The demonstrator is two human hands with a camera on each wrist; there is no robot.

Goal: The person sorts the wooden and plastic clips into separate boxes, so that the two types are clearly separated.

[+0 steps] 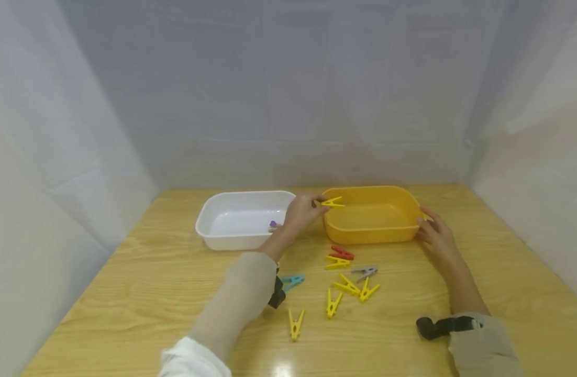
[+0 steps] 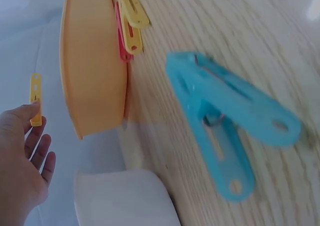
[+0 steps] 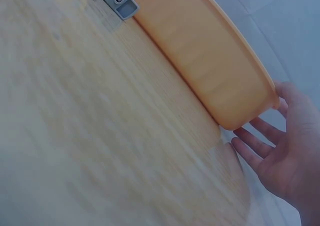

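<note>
I see the left hand [image 1: 300,212] pinching a yellow peg [image 1: 332,202] at frame centre above the yellow tub [image 1: 370,235] rim; the right hand [image 1: 436,235], fingers spread, steadies the tub. Next call, I judge: let go over its hollow.

The left hand [image 1: 301,212] is reaching forward with its forearm stretching away from the body, thumb and forefinger pinching together while the other fingers [image 2: 42,153] are lying loosely extended. The right hand [image 1: 435,234] is lying further out to the right, its forearm angling inward, its fingers [image 3: 260,141] spreading straight and pressing sideways, gripping nothing.
</note>
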